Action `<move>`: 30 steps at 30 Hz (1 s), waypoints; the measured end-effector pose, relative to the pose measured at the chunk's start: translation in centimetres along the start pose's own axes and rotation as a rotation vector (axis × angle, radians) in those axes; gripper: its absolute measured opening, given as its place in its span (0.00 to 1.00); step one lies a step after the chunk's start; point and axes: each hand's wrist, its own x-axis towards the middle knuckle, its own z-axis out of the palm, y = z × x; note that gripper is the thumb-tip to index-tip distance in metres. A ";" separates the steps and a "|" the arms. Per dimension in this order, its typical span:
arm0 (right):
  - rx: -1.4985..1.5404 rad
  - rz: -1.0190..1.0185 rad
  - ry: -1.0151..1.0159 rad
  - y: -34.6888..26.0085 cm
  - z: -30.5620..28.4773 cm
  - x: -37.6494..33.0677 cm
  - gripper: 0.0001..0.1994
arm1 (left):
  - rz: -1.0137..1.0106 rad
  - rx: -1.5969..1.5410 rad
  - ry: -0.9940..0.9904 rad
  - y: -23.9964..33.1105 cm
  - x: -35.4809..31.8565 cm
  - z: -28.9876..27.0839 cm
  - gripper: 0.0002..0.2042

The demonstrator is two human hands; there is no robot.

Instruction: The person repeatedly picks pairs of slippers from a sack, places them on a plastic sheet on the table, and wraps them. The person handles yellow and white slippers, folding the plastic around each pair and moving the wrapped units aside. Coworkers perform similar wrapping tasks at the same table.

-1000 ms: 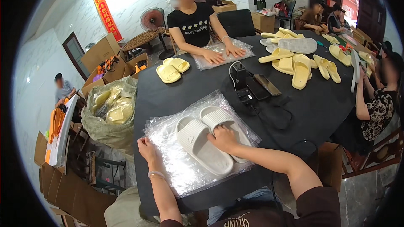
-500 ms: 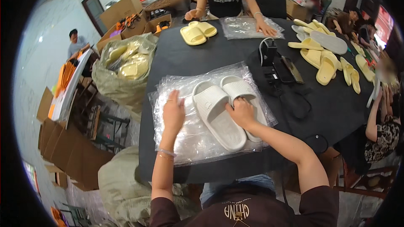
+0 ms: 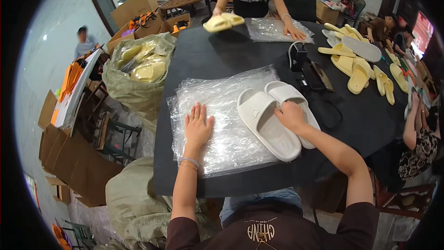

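Observation:
Two white slide sandals [image 3: 268, 122] lie side by side on a stack of clear plastic bags [image 3: 222, 111] on the black table [image 3: 222, 58]. My right hand [image 3: 291, 115] rests on the pair, gripping the right sandal at its middle. My left hand [image 3: 198, 127] lies flat, fingers spread, on the plastic bags to the left of the sandals, holding nothing.
Across the table a person in a black shirt holds a pair of yellow sandals [image 3: 223, 21] beside more clear bags [image 3: 276, 30]. Several yellow sandals [image 3: 358, 67] lie at the right. A small black device with a cord [image 3: 298, 58] stands mid-table. A sack of yellow sandals [image 3: 138, 71] stands left; cardboard boxes lie around.
My left hand has slid along the bags to lie flat left of the sandals. The right hand stays on the pair. The person opposite has lifted the yellow sandals.

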 end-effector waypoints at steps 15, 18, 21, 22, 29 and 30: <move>0.195 -0.255 -0.100 -12.0 7.8 0.9 0.19 | -0.282 -1.895 0.004 -5.6 0.3 6.0 0.25; 0.159 -0.221 -0.049 -8.9 7.2 0.8 0.18 | 0.053 -0.461 -0.151 -0.5 -0.2 -0.3 0.26; 0.097 -0.260 -0.038 -7.4 6.2 0.2 0.17 | 0.077 0.124 -0.073 0.0 -0.6 -0.6 0.30; 0.071 -0.274 -0.043 -6.9 5.7 0.1 0.17 | 0.058 0.103 -0.056 -0.4 -0.5 -0.1 0.31; 0.023 -0.361 0.115 -4.4 -0.2 -0.3 0.15 | 0.027 0.064 -0.030 0.1 0.3 0.1 0.29; 0.040 -0.384 0.147 -4.3 -1.5 -0.1 0.15 | 0.021 0.069 -0.030 -0.1 0.4 0.3 0.29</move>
